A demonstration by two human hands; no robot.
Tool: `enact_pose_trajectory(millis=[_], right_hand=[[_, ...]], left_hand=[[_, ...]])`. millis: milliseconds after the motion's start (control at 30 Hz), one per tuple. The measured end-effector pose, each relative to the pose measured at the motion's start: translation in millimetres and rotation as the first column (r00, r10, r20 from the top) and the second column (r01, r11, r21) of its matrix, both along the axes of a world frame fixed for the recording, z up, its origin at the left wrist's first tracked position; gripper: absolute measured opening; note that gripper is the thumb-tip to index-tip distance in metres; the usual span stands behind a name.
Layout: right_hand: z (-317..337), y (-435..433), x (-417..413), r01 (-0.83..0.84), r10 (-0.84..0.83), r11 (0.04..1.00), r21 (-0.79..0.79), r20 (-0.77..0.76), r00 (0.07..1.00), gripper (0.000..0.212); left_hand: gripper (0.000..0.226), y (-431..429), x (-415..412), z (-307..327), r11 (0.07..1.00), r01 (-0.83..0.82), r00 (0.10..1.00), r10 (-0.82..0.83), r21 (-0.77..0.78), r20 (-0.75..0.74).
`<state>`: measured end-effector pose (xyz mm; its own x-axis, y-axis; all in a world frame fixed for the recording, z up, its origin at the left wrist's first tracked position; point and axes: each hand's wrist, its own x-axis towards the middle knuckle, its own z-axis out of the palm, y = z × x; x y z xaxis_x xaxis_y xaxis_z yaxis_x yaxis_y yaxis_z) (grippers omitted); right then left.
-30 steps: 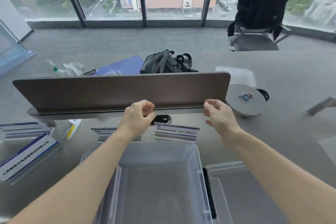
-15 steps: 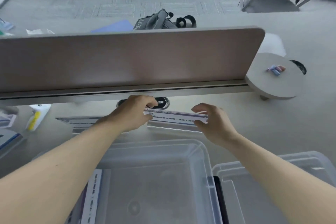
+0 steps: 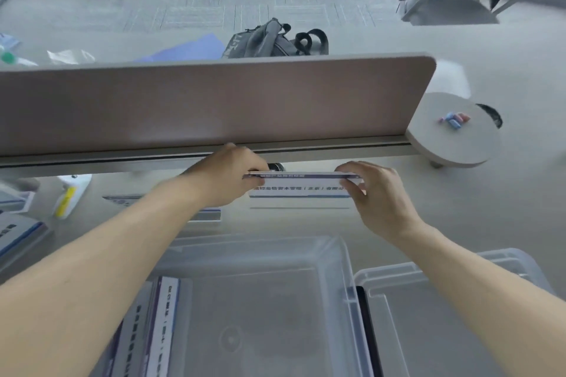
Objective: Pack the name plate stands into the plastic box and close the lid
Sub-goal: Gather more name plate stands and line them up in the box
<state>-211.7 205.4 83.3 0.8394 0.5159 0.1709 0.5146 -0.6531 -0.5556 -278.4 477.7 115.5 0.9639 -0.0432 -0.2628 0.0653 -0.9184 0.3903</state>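
Observation:
A clear name plate stand [image 3: 301,185] with a white card and a blue stripe is held between both hands, just above the desk behind the box. My left hand [image 3: 226,177] grips its left end and my right hand [image 3: 372,193] grips its right end. The open clear plastic box [image 3: 347,269] sits below, near me, with name plate stands [image 3: 159,321] lying along its left side. Its lid [image 3: 428,281] lies to the right of the box. Another stand [image 3: 205,214] rests on the desk, partly hidden by my left forearm.
A brown desk divider [image 3: 214,101] runs across just behind my hands. More name plate stands [image 3: 18,232] lie at the far left beside a white and yellow bottle [image 3: 69,196]. A round grey stand [image 3: 453,131] with small colourful items sits at right.
Both hands came down from the divider's base onto the name plate stand and took hold of its two ends. It has tipped and risen slightly. The view has tilted downward.

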Motion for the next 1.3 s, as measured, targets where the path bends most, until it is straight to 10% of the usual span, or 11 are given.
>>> enact_pose_trajectory(millis=[267, 367, 467, 533, 667, 1300], right_hand=[[110.3, -5.5, -26.0, -0.04, 0.037, 0.999, 0.018, 0.153, 0.988, 0.022], [135.7, -8.6, -52.5, 0.207, -0.202, 0.949, 0.236, -0.044, 0.978, 0.056], [157.5, 7.9, -84.4, 0.597, -0.312, 0.739, 0.311, -0.629, 0.712, 0.092], [167.5, 29.9, -104.0, 0.76, -0.097, 0.565, 0.32, -0.889, 0.447, 0.078], [189.1, 70.5, -133.6, 0.82, 0.284, 0.399, 0.411, -0.905, 0.316, 0.028], [168.2, 112.1, -246.7, 0.61, 0.215, 0.682, 0.403, -0.908, 0.36, 0.014]], left_hand=[[0.018, -46.1, -22.4, 109.5, 0.997, 0.072, 0.989, -0.076, 0.037, 0.123], [0.015, -48.3, -35.8, 147.0, 1.0, 0.025, 0.981, -0.026, 0.006, 0.192], [0.013, -42.0, -53.6, 179.6, 0.996, -0.051, 0.968, 0.068, -0.073, 0.243], [0.01, -39.8, -65.5, 198.8, 0.986, -0.095, 0.953, 0.13, -0.138, 0.274], [0.007, -30.5, -91.4, 233.5, 0.964, -0.145, 0.954, 0.196, -0.223, 0.227], [0.041, 4.6, -201.5, 244.0, 0.927, -0.375, 0.927, 0.375, -0.007, 0.037]])
